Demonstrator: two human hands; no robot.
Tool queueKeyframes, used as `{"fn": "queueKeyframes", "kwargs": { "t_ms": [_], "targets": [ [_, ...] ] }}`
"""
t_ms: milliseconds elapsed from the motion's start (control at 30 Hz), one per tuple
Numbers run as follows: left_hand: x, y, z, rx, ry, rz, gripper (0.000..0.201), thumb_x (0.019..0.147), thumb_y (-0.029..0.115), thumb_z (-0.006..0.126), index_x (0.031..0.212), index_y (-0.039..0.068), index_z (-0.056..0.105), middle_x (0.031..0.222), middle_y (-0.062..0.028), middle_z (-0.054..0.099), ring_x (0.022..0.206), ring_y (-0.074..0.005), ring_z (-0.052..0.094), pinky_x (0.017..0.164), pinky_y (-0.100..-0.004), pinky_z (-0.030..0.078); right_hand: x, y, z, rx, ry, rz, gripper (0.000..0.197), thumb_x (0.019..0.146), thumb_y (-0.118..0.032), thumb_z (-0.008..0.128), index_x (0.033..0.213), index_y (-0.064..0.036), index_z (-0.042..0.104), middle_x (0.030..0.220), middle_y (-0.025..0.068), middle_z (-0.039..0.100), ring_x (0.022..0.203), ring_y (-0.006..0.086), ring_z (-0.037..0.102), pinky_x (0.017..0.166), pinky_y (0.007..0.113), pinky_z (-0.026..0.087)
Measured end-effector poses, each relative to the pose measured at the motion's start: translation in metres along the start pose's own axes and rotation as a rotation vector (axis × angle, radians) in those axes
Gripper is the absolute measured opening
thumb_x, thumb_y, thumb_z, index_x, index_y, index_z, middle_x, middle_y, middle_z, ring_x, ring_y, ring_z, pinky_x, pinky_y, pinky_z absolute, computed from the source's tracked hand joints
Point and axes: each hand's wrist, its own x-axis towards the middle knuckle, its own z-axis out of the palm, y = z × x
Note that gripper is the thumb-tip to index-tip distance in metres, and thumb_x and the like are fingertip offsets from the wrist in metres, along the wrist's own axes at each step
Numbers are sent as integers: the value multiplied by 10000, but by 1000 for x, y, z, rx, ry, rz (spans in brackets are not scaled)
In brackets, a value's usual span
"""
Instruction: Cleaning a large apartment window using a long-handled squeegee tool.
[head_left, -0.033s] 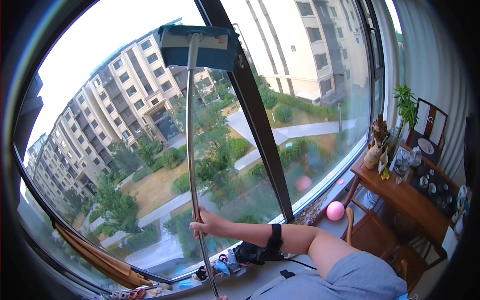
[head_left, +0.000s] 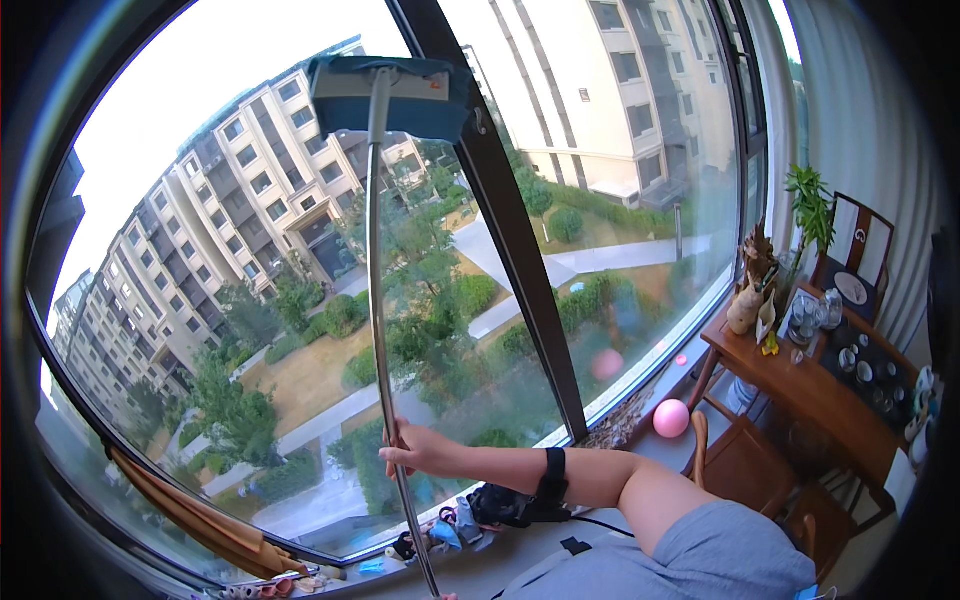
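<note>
A flat mop with a long silver pole stands up in front of the large window. Its rectangular head, covered in blue-green cloth, is high up and overlaps the dark window frame. My right hand is closed around the lower part of the pole, with the arm stretched in from the right. At the bottom edge, only a sliver of my left hand shows beside the pole's lower end; its fingers are hidden. I cannot tell whether the cloth presses on the glass.
A dark slanted window bar divides the panes. Small items and a black bag lie along the sill. A pink ball rests near a wooden table holding a vase and glassware. Orange-brown cloth hangs at lower left.
The mop head has shifted slightly to the left, and the pole's upper part has tilted with it. My right hand keeps its hold at about the same place.
</note>
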Motion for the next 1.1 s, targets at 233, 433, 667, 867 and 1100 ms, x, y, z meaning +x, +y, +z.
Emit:
{"fn": "queueKeyframes", "kwargs": {
  "t_ms": [233, 433, 667, 867, 1100],
  "targets": [
    [-29, -87, -13, 81, 48, -72, 272, 850, 294, 606, 861, 36, 690, 691, -149, 650, 672, -300, 626, 649, -426, 468, -37, -25, 20, 273, -86, 22, 258, 985, -297, 508, 1077, -65, 442, 895, 106, 665, 797, 168, 676, 637, 267, 544],
    [-76, -148, -31, 159, 66, -157, 276, 855, 295, 597, 861, 36, 690, 694, -157, 650, 670, -306, 624, 643, -431, 465, -65, 6, 23, 358, -17, 62, 191, 988, -242, 494, 1033, -80, 402, 872, 121, 669, 763, 220, 700, 602, 287, 568],
    [-92, -184, -52, 234, 124, -220, 281, 860, 296, 586, 859, 36, 690, 697, -166, 650, 668, -314, 621, 636, -436, 461, -73, 64, 15, 470, 155, 206, 192, 965, -232, 486, 1019, -75, 391, 847, 154, 666, 722, 266, 705, 590, 336, 587],
    [-92, -176, -65, 329, 211, -211, 296, 870, 298, 565, 858, 29, 687, 699, -185, 642, 651, -324, 604, 614, -447, 447, -65, 92, 6, 464, 207, 245, 175, 982, -223, 459, 997, -72, 372, 854, 161, 651, 763, 285, 703, 645, 360, 593],
    [-96, -139, -119, 460, 306, -165, 305, 884, 292, 557, 868, 13, 681, 697, -218, 623, 609, -347, 556, 580, -463, 424, -57, 103, 20, 551, 229, 248, 195, 990, -241, 454, 999, -71, 357, 838, 158, 638, 736, 308, 701, 635, 388, 599]
  ]
}}
